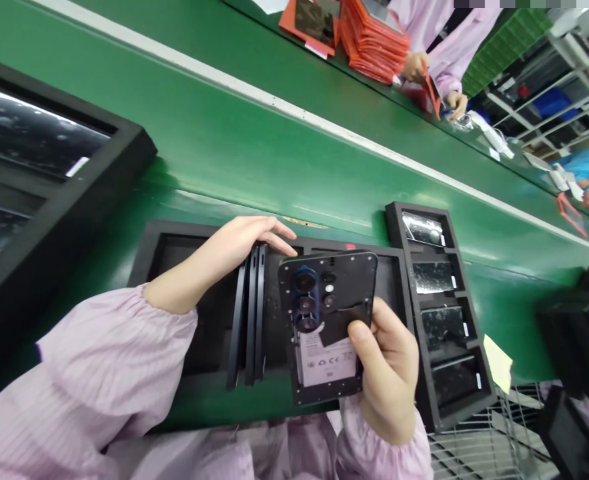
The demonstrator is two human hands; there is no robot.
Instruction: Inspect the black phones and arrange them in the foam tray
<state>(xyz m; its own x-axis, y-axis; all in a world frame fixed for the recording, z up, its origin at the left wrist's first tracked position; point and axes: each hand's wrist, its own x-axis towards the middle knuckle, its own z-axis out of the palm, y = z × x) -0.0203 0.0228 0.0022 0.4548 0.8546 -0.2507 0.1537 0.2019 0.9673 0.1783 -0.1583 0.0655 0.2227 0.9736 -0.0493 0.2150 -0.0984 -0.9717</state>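
head view: right hand (390,370) holds a coverless phone (328,327).

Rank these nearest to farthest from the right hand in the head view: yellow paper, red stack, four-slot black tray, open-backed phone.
1. Open-backed phone: gripped in the right hand.
2. Four-slot black tray: just to the hand's right.
3. Yellow paper: past the tray's right side.
4. Red stack: across the green bench, at the picture's top.

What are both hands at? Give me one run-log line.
left hand: at three dark slabs, grip unclear | right hand: holding phone, battery label showing | further right: black tray with four panels
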